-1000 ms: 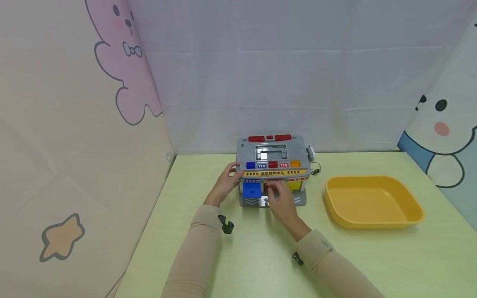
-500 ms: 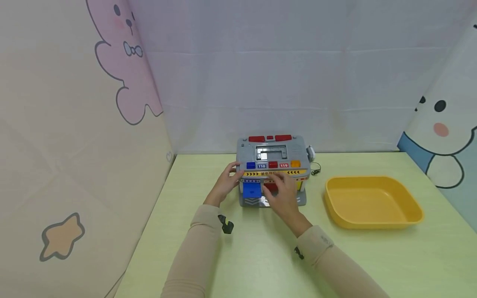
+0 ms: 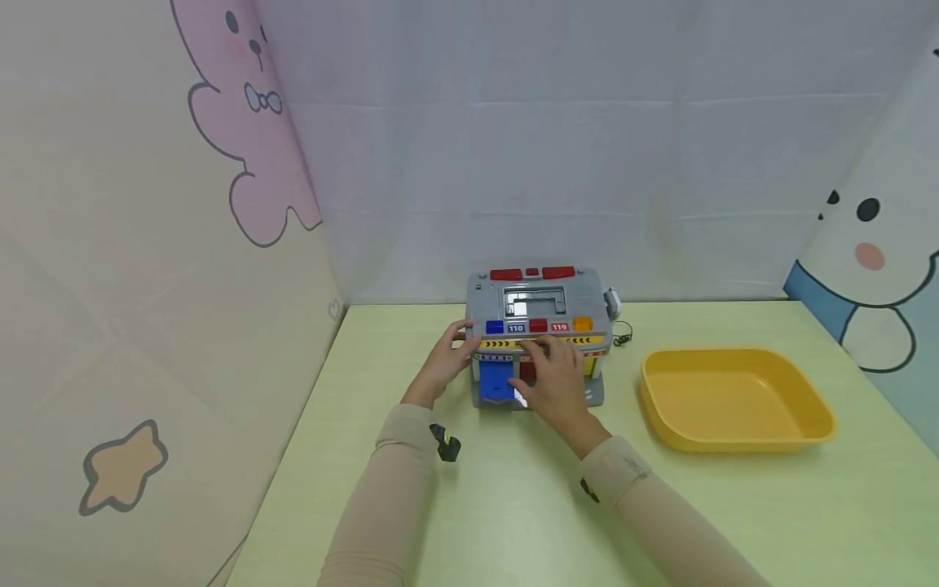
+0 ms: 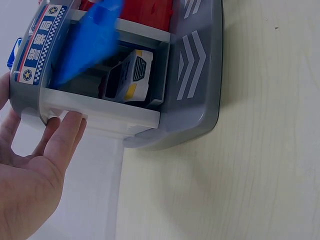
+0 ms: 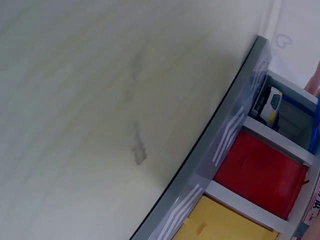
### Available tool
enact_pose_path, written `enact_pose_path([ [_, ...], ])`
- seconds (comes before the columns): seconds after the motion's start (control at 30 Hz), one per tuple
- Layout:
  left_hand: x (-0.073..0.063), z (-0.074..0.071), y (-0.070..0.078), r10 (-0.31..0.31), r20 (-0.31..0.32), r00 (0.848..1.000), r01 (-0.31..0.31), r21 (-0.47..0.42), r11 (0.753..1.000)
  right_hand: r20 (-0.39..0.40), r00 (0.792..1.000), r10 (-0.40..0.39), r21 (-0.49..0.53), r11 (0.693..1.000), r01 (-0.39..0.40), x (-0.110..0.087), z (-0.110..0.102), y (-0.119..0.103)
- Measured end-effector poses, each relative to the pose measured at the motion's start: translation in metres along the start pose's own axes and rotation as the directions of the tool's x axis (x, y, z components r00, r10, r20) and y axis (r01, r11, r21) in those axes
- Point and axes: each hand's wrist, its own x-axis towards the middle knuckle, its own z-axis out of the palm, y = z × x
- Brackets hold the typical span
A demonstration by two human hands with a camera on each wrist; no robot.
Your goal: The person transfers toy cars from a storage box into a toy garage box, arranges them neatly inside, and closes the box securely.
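A grey toy garage (image 3: 480,306) with blue, red and yellow doors stands at the back of the table. My left hand (image 3: 440,365) grips its left side, thumb at the roof's front edge and fingers along the side wall. The blue door (image 3: 495,380) hangs partly raised and looks blurred in the left wrist view. Inside its bay sits a white toy car (image 4: 137,75). My right hand (image 3: 559,387) is at the garage front, fingers at the yellow strip, thumb beside the blue door. The red door (image 5: 262,162) and yellow door (image 5: 220,222) are closed.
A yellow tray (image 3: 737,399) sits on the table (image 3: 506,505) to the right of the garage. A white piece (image 3: 613,302) with a dark coiled cord is at the garage's right side. Cloth walls (image 3: 557,187) rise behind and beside the table.
My right hand has moved from the red door up to the yellow strip, its thumb shifting left and down toward the blue door. The blue door hangs lower. My left hand stays put.
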Motion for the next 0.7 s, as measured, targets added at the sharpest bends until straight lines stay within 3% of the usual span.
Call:
enact_pose_path([
  [0.2,0.000,0.000,0.001,-0.013,-0.004,1.000,0.013,0.000,1.000,0.026,1.000,-0.015,-0.094,0.995,0.017,0.002,0.008,0.002],
  [0.7,0.002,0.000,0.001,-0.024,-0.006,1.000,0.024,-0.009,1.000,-0.011,0.999,-0.032,-0.232,0.972,0.028,0.007,0.021,0.006],
])
